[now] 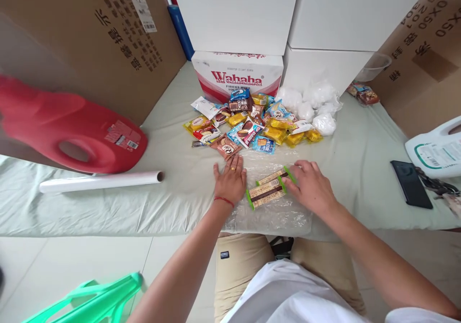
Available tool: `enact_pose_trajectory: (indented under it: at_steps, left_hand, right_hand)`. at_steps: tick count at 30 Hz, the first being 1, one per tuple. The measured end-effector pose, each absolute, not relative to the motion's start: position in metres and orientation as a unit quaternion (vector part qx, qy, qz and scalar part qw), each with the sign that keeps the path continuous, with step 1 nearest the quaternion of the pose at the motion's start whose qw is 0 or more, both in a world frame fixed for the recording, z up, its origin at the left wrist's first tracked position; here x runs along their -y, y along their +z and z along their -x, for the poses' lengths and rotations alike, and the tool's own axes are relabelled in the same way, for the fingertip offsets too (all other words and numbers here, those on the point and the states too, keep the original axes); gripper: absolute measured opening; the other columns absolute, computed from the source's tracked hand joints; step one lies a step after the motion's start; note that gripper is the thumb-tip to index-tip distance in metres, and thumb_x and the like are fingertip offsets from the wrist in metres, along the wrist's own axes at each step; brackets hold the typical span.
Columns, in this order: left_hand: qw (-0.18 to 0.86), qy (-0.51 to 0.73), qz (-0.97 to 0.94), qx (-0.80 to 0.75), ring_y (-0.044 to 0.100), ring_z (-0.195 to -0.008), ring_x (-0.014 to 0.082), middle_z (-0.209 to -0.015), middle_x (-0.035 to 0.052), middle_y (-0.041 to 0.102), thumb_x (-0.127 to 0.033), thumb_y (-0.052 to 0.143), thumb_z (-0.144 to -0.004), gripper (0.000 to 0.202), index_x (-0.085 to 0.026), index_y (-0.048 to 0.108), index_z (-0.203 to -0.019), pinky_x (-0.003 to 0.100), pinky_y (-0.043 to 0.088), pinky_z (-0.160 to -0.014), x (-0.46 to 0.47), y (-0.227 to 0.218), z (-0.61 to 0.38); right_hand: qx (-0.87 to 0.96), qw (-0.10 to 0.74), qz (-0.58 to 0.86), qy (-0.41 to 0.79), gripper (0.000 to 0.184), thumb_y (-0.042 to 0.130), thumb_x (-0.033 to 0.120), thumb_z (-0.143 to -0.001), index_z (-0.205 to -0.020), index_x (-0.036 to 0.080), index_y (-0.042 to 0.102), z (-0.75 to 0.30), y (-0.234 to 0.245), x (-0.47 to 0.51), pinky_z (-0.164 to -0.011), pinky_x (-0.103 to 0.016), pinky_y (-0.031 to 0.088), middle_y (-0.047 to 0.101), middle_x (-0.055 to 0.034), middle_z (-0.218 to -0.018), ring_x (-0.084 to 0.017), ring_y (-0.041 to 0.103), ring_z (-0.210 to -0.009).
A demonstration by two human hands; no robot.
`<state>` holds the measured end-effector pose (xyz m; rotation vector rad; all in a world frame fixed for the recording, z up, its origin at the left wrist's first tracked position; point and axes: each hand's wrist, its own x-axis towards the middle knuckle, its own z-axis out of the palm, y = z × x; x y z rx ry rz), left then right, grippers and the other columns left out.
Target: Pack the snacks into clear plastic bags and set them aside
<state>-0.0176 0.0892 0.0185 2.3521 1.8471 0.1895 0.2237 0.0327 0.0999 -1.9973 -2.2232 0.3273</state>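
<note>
Two flat snack bars in clear wrappers with green ends, a front bar (267, 194) and a rear bar (272, 177), lie side by side on a sheet of clear plastic film (272, 216). My right hand (311, 186) is at their right ends, its thumb and fingers curled onto the green edges. To the left of the bars, my left hand (231, 181) rests flat on the film's edge, fingers stretched forward and empty. Just beyond its fingertips sits a brown snack packet (225, 146), part of a heap of wrapped snacks (248, 130).
White plastic-wrapped bundles (320, 102) lie beside the heap, before a Wahaba carton (237, 75). At left are a red jug (86, 133) and a white roll (103, 182). A phone (411, 183) and a white bottle (437, 147) are at right. A green stool (104, 296) stands below.
</note>
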Motion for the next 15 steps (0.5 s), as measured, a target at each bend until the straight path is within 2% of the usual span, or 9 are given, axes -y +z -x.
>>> enact_pose_trajectory:
  at_steps: [2,5,7,10,15]
  left_hand:
    - [0.073,0.06,-0.782,-0.616,0.033,-0.154,0.0272,-0.166,0.0108,0.035,-0.035,0.018,-0.105,0.059,-0.021,0.032,-0.161,0.068,0.01,-0.125,-0.089,0.019,0.017]
    - [0.072,0.058,-0.78,-0.619,0.034,-0.153,0.0269,-0.166,0.0112,0.035,-0.035,0.018,-0.105,0.059,-0.02,0.032,-0.161,0.068,0.011,-0.125,-0.088,0.02,0.017]
    - [0.069,0.06,-0.78,-0.619,0.034,-0.153,0.0261,-0.166,0.0114,0.034,-0.034,0.018,-0.105,0.059,-0.019,0.032,-0.161,0.068,0.011,-0.125,-0.087,0.021,0.016]
    - [0.068,0.061,-0.781,-0.618,0.034,-0.153,0.0253,-0.166,0.0111,0.034,-0.035,0.018,-0.106,0.059,-0.02,0.033,-0.16,0.067,0.011,-0.125,-0.088,0.02,0.017]
    - [0.075,0.06,-0.78,-0.618,0.033,-0.153,0.0252,-0.167,0.0101,0.032,-0.038,0.018,-0.106,0.059,-0.02,0.032,-0.161,0.068,0.01,-0.125,-0.09,0.015,0.019]
  right_hand:
    - [0.817,0.062,0.562,0.116,0.048,0.058,0.05,-0.098,-0.135,0.021,0.062,-0.223,0.107,-0.037,-0.096,-0.047,0.049,0.057,-0.0171,-0.139,-0.036,0.047,-0.126]
    - [0.889,0.015,0.433,0.15,0.059,0.074,0.048,-0.088,-0.137,0.017,0.061,-0.205,0.103,-0.037,-0.101,-0.047,0.044,0.062,-0.0143,-0.133,-0.033,0.049,-0.118]
    - [0.896,-0.02,0.423,0.13,0.057,0.077,0.041,-0.086,-0.134,0.014,0.062,-0.19,0.095,-0.033,-0.099,-0.048,0.042,0.064,-0.015,-0.127,-0.034,0.049,-0.116]
    - [0.894,-0.032,0.433,0.11,0.049,0.073,0.029,-0.089,-0.134,0.014,0.061,-0.183,0.091,-0.027,-0.099,-0.047,0.04,0.064,-0.015,-0.126,-0.033,0.048,-0.117]
    - [0.874,0.0,0.467,0.137,0.049,0.074,0.034,-0.088,-0.132,0.017,0.062,-0.21,0.109,-0.044,-0.097,-0.043,0.041,0.063,-0.0139,-0.124,-0.031,0.047,-0.112]
